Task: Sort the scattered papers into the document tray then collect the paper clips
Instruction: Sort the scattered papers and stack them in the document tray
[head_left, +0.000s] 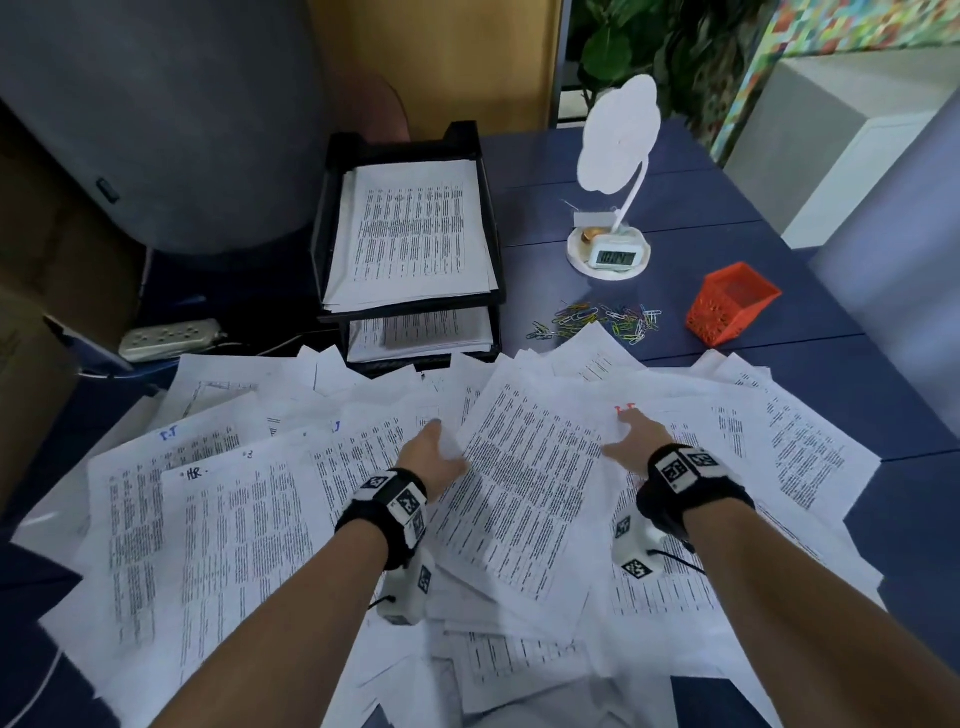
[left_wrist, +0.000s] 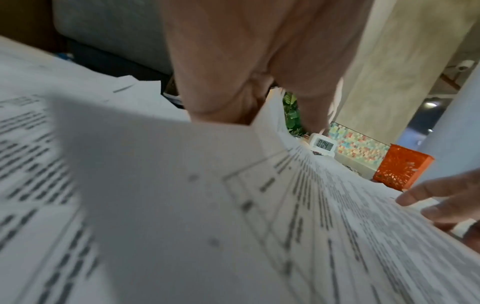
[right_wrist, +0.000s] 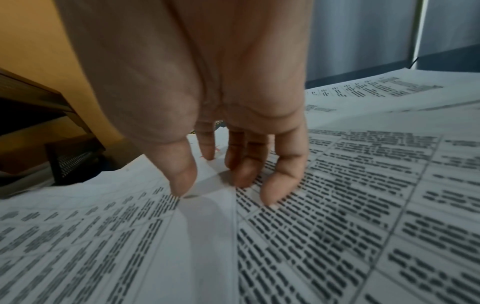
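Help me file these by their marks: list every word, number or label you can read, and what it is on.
"HR." in black ink: top of a near-left sheet.
"0:04": digital timer display.
Blue ink mark on a far-left sheet: unclear.
Red mark by the right hand: unclear.
Printed tables on the scattered papers: too blurred.

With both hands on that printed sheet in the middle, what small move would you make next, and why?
Probably lift the sheet clear and carry it toward the tray. The left hand already holds its left edge, the right hand's fingertips rest on its right edge, and the tray's top tier already holds papers.
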